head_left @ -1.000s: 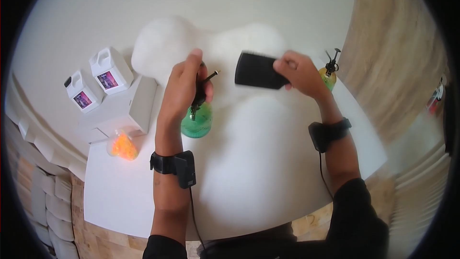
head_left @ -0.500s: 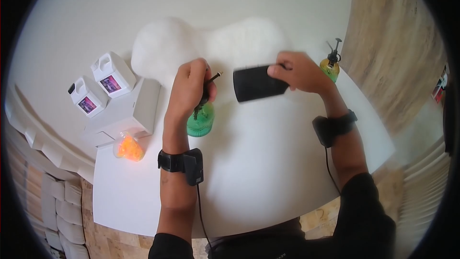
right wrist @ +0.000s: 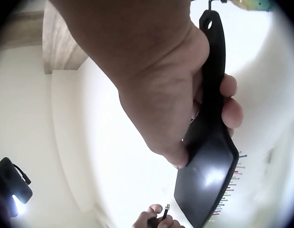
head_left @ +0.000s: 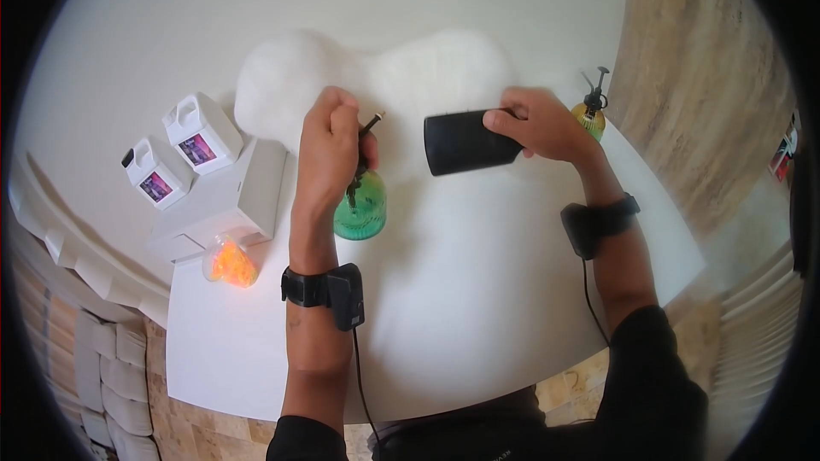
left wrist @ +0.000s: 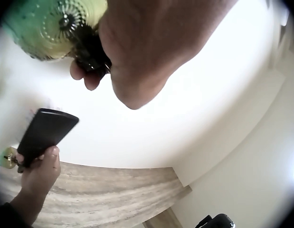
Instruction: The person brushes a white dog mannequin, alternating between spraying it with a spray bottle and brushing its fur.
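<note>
Left hand (head_left: 328, 149): fingers round spray bottle (head_left: 362, 212). Right hand (head_left: 548, 126): fingers round brush (head_left: 465, 144). Hold spray bottle upright, nozzle (head_left: 377, 118) clear of brush.

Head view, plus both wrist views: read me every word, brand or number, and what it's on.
"REV", on the black clothing, bottom edge; other letters unclear.
Near white jug, far white jug: label print too small to read.
Wrist views: none readable on the black brush or green bottle.
</note>
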Demonstrator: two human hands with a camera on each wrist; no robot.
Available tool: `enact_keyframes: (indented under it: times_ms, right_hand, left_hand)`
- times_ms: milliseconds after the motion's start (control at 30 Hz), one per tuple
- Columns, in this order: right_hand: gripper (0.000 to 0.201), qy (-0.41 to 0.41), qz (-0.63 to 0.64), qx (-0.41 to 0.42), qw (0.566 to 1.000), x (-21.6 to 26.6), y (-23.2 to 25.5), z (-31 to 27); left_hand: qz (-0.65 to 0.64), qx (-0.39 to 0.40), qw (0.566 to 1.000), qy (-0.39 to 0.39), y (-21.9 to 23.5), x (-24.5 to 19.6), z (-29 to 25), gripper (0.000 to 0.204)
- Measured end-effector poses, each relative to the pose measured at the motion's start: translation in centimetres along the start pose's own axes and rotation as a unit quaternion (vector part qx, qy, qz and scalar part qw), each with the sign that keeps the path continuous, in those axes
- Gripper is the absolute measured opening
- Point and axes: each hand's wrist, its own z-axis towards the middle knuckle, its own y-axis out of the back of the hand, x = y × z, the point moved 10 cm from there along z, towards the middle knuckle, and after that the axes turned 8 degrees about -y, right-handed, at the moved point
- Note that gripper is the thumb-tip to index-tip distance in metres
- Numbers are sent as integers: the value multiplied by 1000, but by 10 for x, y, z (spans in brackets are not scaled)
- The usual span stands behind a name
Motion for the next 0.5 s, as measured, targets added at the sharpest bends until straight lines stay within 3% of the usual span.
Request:
enact_keyframes:
  times_ms: [100, 167, 267, 400, 500]
  right_hand:
    - [44, 46, 74, -60, 994, 3, 8, 4]
    - [46, 52, 110, -166, 979, 1, 29, 2]
    - [49, 48, 137, -197, 970, -6, 34, 6]
    - [48, 26, 86, -156, 984, -3, 29, 3]
    - [47, -7, 23, 4, 1000, -4, 0, 3]
  left_hand:
    - [-52, -19, 998, 2, 4, -3, 0, 20]
    - [-50, -5, 999, 18, 3, -1, 1, 22]
    - [-68, 22, 997, 22, -6, 2, 0, 22]
    - [-35, 18, 999, 34, -11, 5, -2, 20]
    - [-15, 22, 999, 36, -13, 7, -1, 18]
